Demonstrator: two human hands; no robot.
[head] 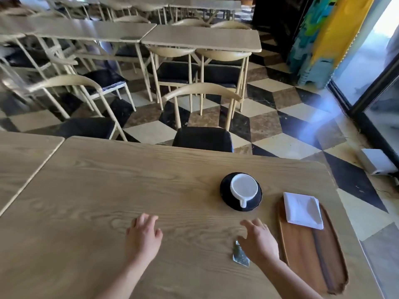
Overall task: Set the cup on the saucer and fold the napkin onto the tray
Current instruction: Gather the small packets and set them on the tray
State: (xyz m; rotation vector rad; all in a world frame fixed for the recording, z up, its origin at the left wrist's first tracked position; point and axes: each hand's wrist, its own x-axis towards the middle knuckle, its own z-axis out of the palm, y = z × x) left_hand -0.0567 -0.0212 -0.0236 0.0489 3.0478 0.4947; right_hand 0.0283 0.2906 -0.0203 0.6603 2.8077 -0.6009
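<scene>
A white cup (244, 188) stands upright on a black saucer (224, 190), its handle pointing toward me. To the right, a folded white napkin (302, 210) lies on the far end of an oval wooden tray (311, 255). My left hand (143, 236) hovers over the table with fingers spread, holding nothing. My right hand (259, 240) is also spread and empty, between the saucer and the tray's left rim.
A small greenish packet (240, 254) lies on the wooden table (108, 201) just left of my right wrist. A black-seated chair (203, 139) is tucked at the far edge. More tables and chairs fill the room behind. The table's right edge runs close past the tray.
</scene>
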